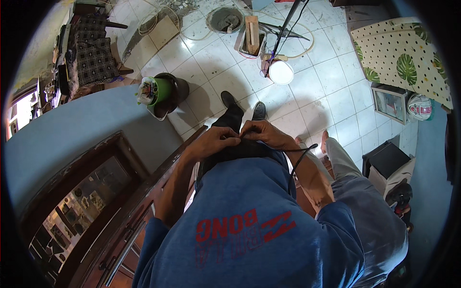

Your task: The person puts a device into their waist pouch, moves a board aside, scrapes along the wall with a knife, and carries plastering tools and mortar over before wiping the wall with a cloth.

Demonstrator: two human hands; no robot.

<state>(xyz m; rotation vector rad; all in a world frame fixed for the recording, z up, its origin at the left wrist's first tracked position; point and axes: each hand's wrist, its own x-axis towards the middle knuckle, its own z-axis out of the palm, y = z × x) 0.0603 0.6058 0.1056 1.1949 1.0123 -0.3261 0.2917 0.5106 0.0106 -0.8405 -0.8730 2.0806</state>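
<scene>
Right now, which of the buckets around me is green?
The green bucket stands at your left, near the blue wall. Its colour sets it apart: the dark bucket beside it isn't green, nor is the white-topped bucket.

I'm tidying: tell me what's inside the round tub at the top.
The round tub holds gray mortar-like material; an object too unclear to identify shows there. Anything beneath is covered.

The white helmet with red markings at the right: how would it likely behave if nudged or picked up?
The helmet would probably rock or roll when pushed, given its rounded shell. It looks rigid, since its dome holds an even curve. Its smooth-looking surface might slip a little under the fingers.
</scene>
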